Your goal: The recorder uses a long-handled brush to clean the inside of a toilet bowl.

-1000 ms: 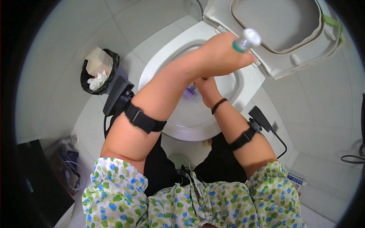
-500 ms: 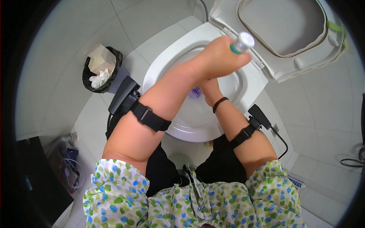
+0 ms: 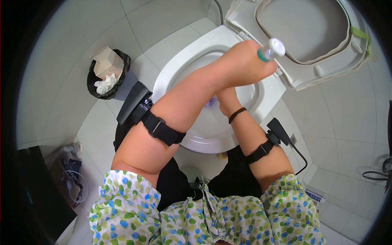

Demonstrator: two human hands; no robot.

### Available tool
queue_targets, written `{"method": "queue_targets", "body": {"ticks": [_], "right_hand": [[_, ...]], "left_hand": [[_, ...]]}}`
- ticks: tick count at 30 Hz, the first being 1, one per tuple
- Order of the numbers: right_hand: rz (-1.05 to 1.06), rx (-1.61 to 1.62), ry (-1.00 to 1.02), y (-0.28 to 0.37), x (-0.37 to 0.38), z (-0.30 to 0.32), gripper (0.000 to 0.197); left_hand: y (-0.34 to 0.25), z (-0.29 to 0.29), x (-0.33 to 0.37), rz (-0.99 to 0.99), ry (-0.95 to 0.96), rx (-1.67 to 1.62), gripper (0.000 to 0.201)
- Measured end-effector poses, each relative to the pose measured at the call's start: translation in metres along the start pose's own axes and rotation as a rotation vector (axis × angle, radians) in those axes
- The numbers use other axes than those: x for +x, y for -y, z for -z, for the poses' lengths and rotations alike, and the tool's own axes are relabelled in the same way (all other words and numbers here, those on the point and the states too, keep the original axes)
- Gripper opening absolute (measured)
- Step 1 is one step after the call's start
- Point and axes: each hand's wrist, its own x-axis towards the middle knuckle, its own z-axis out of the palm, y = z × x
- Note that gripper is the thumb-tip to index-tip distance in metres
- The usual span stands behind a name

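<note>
Brush head [image 3: 210, 102] in toilet bowl [image 3: 210, 147]

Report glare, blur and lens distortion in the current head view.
Head view: glare glints on the toilet bowl near its front edge; head view: the purple bristles look soft, partly hidden, their detail hard to read; head view: fisheye bending curves the tiled wall at left, and black vignetting rounds off the corners.

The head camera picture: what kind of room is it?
Most likely a bathroom. It shows a glossy white oval toilet bowl, a raised pale-grey toilet lid behind it, and walls of large grey tiles.
</note>
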Motion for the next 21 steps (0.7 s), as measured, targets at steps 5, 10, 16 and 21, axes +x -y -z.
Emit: {"method": "queue_targets", "body": {"ticks": [5, 10, 16, 21], "right_hand": [[-0.086, -0.110, 0.115, 0.023, 0.010, 0.008, 0.016], [0.156, -0.088, -0.006, 0.030, 0.011, 0.006, 0.041], [0.075, -0.226, -0.013, 0.034, 0.014, 0.014, 0.044], [0.089, -0.108, -0.048, 0.020, 0.029, 0.021, 0.042]], "left_hand": [[-0.023, 0.023, -0.002, -0.172, -0.054, -0.089, 0.032], [-0.030, 0.033, -0.014, -0.316, -0.122, -0.223, 0.036], [-0.036, 0.059, -0.022, -0.271, 0.154, -0.424, 0.032], [-0.035, 0.028, -0.026, -0.499, -0.169, -0.157, 0.042]]}}
